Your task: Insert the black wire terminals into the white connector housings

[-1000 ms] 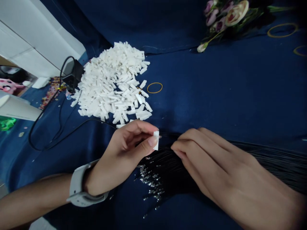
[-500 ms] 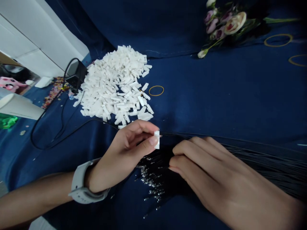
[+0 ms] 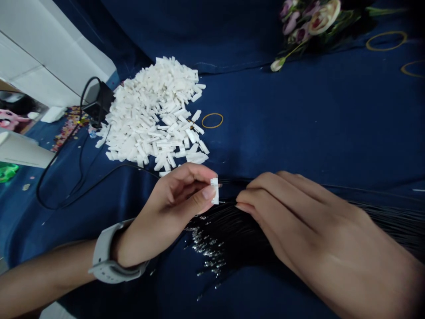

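Between thumb and fingertips, my left hand holds a small white plastic connector housing upright. My right hand pinches a thin black wire whose metal-tipped end points at the housing's lower part. Whether the tip has entered the housing I cannot tell. Under both hands lies a thick bundle of black wires, with shiny crimped metal terminals fanned out at its left end. Behind my left hand spreads a large heap of white connector housings.
A black power adapter with a looping cable sits left of the heap. Rubber bands lie on the blue cloth. Artificial flowers are at the back right, and a white paper cup lies at the left.
My right hand has risen and brought a wire's metal tip up to the lower part of the housing. My left hand keeps its hold on the housing. The whole view has shifted slightly.
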A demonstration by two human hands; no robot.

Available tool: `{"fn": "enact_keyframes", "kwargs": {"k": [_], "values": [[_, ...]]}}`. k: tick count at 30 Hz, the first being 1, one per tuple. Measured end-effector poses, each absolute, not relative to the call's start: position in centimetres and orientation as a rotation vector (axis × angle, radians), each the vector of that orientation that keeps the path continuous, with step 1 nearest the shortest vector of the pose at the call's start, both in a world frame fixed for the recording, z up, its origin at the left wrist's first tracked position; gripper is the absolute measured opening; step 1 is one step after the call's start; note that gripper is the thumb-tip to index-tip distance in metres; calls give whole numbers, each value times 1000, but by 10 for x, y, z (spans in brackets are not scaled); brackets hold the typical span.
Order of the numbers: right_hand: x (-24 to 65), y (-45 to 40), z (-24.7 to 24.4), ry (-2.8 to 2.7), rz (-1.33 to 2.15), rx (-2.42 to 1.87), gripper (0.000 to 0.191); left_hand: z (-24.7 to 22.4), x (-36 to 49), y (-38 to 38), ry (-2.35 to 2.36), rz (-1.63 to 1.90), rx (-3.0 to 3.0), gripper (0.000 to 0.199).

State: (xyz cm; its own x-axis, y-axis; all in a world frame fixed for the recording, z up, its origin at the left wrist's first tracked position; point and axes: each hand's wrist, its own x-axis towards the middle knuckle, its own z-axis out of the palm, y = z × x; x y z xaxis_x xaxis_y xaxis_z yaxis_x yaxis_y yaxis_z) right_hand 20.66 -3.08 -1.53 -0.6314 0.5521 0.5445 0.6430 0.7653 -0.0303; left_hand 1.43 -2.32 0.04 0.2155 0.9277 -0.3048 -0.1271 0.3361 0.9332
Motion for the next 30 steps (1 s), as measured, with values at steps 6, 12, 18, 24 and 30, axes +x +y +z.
{"fn": "enact_keyframes", "kwargs": {"k": [6, 12, 18, 24, 30], "values": [[207, -31, -10, -2453, -228, -871, 36, -2, 14, -24, 1100, 904, 968, 8], [206, -34, -11, -2461, -285, -890, 41, -4, 13, -26, 1100, 905, 1014, 6], [205, -33, -12, -2489, -298, -881, 43, -5, 13, -27, 1129, 908, 1094, 7], [207, -32, -14, -2484, -189, -862, 39, -4, 17, -29, 1132, 945, 1172, 6], [204, -34, -16, -2475, -129, -817, 28, -3, 19, -33, 1162, 938, 1241, 6]]}}
